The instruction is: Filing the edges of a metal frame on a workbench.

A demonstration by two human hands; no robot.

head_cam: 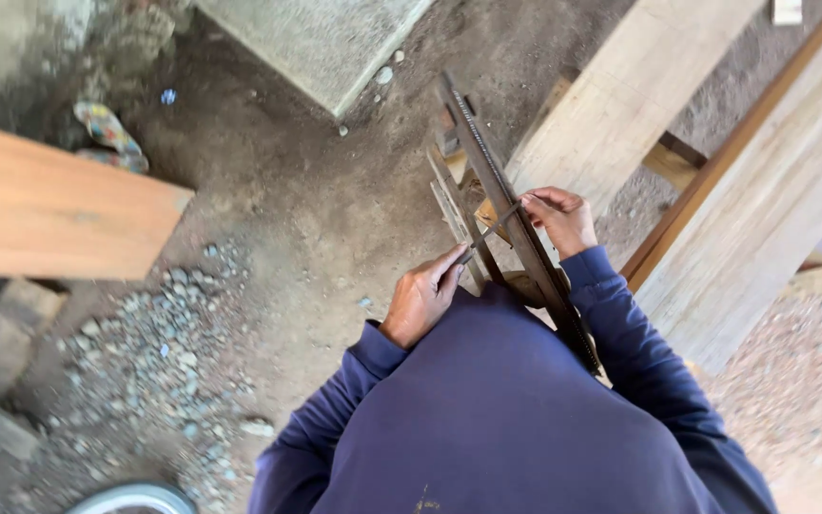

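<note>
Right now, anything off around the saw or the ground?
Nothing damaged or spilled. Both hands, left and right, hold a thin file across the toothed saw blade, which stands tilted on a wooden stand. The one odd item: a patterned sandal lying alone on the dirt, far from the planks.

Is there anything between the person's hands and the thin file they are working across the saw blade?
Nothing visible. The left hand grips one end of the thin file and the right hand pinches the other end. The file lies directly across the toothed edge of the saw blade, with nothing in between.
</note>
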